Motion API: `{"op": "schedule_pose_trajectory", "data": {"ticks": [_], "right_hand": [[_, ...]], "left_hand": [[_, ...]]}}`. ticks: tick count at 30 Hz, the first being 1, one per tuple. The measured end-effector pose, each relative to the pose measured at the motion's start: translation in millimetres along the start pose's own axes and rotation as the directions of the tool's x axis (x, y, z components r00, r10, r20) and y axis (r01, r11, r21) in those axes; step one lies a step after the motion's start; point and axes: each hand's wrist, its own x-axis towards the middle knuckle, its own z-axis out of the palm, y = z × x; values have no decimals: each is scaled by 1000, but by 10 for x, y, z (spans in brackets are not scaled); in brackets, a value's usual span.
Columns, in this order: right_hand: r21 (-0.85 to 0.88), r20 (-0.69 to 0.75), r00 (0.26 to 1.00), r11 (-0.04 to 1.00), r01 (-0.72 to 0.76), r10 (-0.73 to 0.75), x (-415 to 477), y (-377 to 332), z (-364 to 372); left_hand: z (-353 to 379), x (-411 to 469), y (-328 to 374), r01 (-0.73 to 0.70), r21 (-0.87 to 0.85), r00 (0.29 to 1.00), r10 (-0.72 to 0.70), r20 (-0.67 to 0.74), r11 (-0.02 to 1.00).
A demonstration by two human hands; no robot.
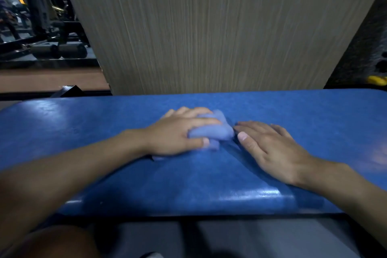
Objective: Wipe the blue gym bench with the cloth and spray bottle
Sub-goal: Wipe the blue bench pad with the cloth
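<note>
Bench [83, 132] bears left hand [176, 133] gripping bunched cloth [215, 132].

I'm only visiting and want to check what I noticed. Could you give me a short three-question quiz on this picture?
1. Which of the hands holds the cloth? A) left B) right C) both
2. True or false: a spray bottle stands on the bench.
3. In a few words, how does the right hand lie?

Key
1. A: the left hand grips the cloth, fingers curled round it.
2. False: no spray bottle is in view.
3. Flat on the bench, palm down, fingers straight, holding nothing.
</note>
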Motion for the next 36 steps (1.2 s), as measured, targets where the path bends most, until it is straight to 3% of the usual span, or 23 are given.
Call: {"op": "schedule_pose_trajectory", "data": {"ticks": [3, 6, 9, 12, 17, 21, 23, 27, 31, 36], "right_hand": [[-31, 8, 1000, 999, 9, -9, -1, -19, 69], [-18, -2, 1000, 1000, 4, -4, 6, -5, 74], [-40, -3, 1000, 999, 10, -10, 20, -1, 83], [-36, -6, 1000, 999, 13, -13, 17, -3, 90], [-13, -15, 1000, 1000, 6, -6, 24, 5, 91], [44, -21, 1000, 999, -14, 15, 50, 7, 42], [74, -56, 998, 997, -17, 21, 51, -6, 8], [33, -23, 1000, 999, 2, -2, 33, -68, 31], [-56, 32, 999, 998, 18, -17, 24, -83, 98], [-53, 25, 999, 998, 28, -27, 27, -67, 103]], "left_hand": [[-142, 228, -701, 231, 7, 971, -230, -62, 973], [-280, 260, -1278, 480, -1, 870, -476, -124, 877], [-249, 264, -1368, 509, 8, 852, -503, -145, 860], [-171, 187, -1147, 430, 14, 891, -422, -169, 903], [-32, -284, -278, 83, -17, 992, -84, -91, 996], [130, -747, 413, -204, 22, 976, 205, -71, 979], [88, -769, 405, -227, 23, 972, 228, -51, 974], [-28, -448, 85, -78, -25, 997, 78, 10, 997], [-129, -71, -814, 175, -1, 982, -175, -68, 985], [-343, 139, -1640, 571, -46, 804, -569, -171, 820]]}}
